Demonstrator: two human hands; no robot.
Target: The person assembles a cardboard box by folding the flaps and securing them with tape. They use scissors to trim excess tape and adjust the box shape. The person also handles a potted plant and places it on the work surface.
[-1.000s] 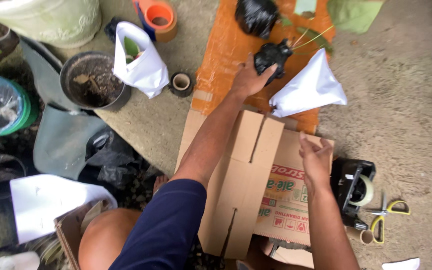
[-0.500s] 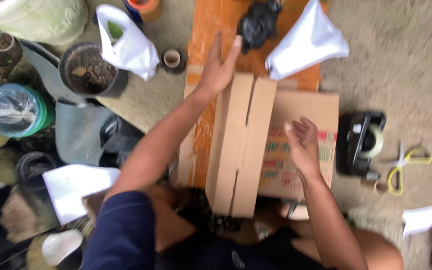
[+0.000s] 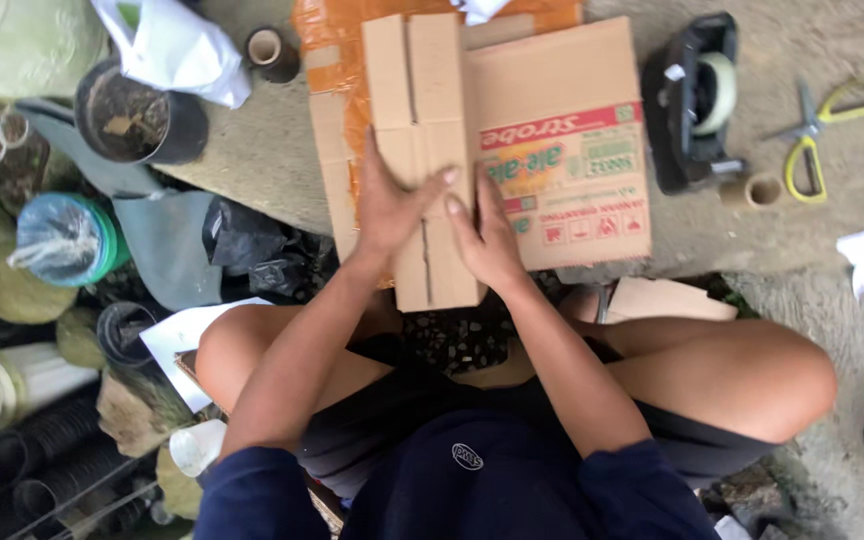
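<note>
While the flattened brown cardboard box (image 3: 512, 150) lies on the grey concrete floor (image 3: 732, 240), the left hand (image 3: 392, 205) and right hand (image 3: 487, 245) press open-palmed on its flaps. A black tape dispenser (image 3: 692, 100) and yellow-handled scissors (image 3: 822, 130) lie nearby.

the bare concrete floor (image 3: 852, 180) carries a flattened cardboard box (image 3: 552, 130) at twelve o'clock. a black tape dispenser (image 3: 694, 100) and yellow-handled scissors (image 3: 820, 130) lie at two o'clock, a black pot (image 3: 142, 125) at ten.

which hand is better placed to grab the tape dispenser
Right, probably. The right hand lies on the cardboard box on the side nearer the tape dispenser; the left hand would have to cross over it.
</note>
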